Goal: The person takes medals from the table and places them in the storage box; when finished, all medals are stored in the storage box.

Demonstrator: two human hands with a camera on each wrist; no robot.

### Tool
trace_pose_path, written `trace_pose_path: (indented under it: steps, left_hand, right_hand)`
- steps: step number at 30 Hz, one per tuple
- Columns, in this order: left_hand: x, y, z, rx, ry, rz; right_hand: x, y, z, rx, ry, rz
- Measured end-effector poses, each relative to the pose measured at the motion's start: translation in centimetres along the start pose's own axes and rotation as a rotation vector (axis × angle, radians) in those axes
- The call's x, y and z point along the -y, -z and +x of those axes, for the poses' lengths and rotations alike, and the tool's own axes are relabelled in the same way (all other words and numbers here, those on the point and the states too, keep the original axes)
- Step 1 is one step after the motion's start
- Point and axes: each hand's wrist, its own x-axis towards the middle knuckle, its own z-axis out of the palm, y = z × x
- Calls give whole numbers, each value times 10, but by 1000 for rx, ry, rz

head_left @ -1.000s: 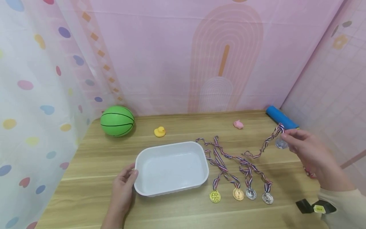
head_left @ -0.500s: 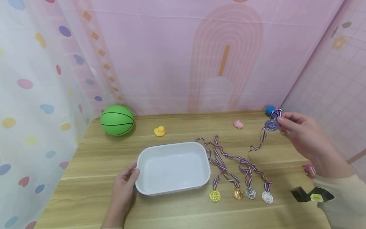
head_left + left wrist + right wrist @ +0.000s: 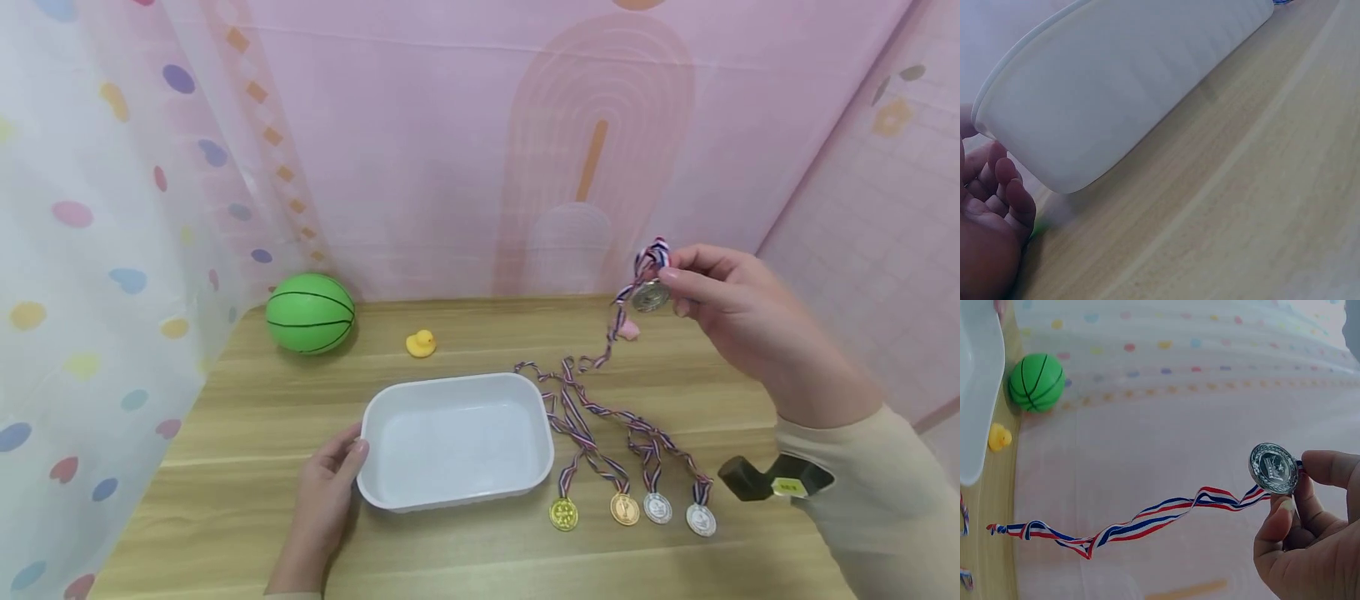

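My right hand [image 3: 731, 304] pinches a silver medal [image 3: 1274, 469] near its top edge, raised above the back right of the table. Its red, white and blue ribbon [image 3: 1147, 524] trails down and away, twisted. At the left end of a white plastic basin [image 3: 453, 442], my left hand [image 3: 322, 492] grips the rim, thumb on top and fingers beneath, as the left wrist view shows. Right of the basin lie a gold medal [image 3: 564, 514], a bronze medal [image 3: 625, 508] and two silver ones, a nearer silver medal [image 3: 657, 507] and an outer silver medal [image 3: 701, 520], ribbons tangled behind.
A green ball [image 3: 310, 314] and a yellow rubber duck [image 3: 421, 343] stand at the back left of the wooden table [image 3: 420, 558]. Partly behind the hanging ribbon sits a small pink toy [image 3: 628, 330]. A pink patterned curtain [image 3: 420, 167] closes off the back.
My right hand has moved left and up with the silver medal, its ribbon now hanging nearer the basin. The basin has shifted slightly right; my left hand stays on it.
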Motion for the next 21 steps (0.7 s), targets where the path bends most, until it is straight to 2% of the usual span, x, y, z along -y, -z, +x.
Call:
trace_pose_path:
  steps: [9,15,21]
  left_hand:
    - [0,-1,0,-9,-4,-19]
    - [0,1,-2,-16,-27,-29]
    - [1,1,-3,-20,-33,-49]
  right_hand:
    - [-12,-60,26,139,-101,-132]
    - [-36,-99,36,217,-137,-186]
    - [-69,-132,45,272,-239,-223]
